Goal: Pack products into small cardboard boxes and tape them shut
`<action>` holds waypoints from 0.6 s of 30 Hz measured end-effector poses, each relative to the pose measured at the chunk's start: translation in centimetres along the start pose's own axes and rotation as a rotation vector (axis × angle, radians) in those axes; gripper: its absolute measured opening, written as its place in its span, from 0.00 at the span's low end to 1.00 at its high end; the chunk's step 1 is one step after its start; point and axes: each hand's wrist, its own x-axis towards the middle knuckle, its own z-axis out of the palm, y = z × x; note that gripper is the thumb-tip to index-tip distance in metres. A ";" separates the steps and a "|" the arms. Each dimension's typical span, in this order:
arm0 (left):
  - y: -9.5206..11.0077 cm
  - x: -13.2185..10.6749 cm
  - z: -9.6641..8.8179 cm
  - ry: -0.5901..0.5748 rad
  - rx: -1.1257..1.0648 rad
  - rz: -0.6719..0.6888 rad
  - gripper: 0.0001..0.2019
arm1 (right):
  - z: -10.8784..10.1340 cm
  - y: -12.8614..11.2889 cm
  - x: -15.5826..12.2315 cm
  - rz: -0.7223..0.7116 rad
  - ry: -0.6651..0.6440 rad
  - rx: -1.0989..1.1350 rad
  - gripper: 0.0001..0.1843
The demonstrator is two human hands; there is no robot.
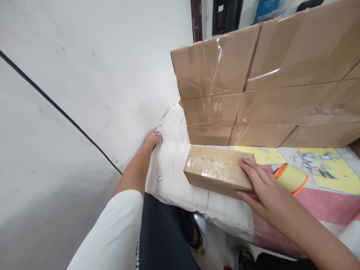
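A taped brown cardboard box (pixel 216 168) lies lengthwise on the white sheet near the bed's front edge. My right hand (pixel 260 180) grips its right end, fingers over the top and thumb against the front side. Just beyond that hand is a roll of yellowish tape (pixel 292 179) with orange rims, partly hidden by the hand. On the left, my left hand (pixel 153 138) reaches to the sheet's edge beside the wall, its fingers bent. Something small and reddish shows at its fingertips, too small to make out.
Behind the box rises a tall stack of taped cardboard boxes (pixel 239 90). The patterned bed cover (pixel 323 202) spreads to the right. A white wall (pixel 84 93) with a black cable (pixel 60 108) borders the left. Shoes (pixel 200 240) show on the floor below.
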 end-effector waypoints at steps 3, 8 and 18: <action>0.6 -0.3 1.7 -0.036 -0.012 -0.018 0.27 | 0.0 0.1 -0.1 -0.006 0.004 0.002 0.37; 0.9 -2.0 2.7 0.007 -0.002 -0.091 0.30 | 0.0 0.3 -0.2 -0.027 0.002 0.022 0.37; 3.5 -5.5 -1.5 0.039 0.024 -0.181 0.22 | -2.2 -1.5 -0.4 0.101 -0.179 0.143 0.41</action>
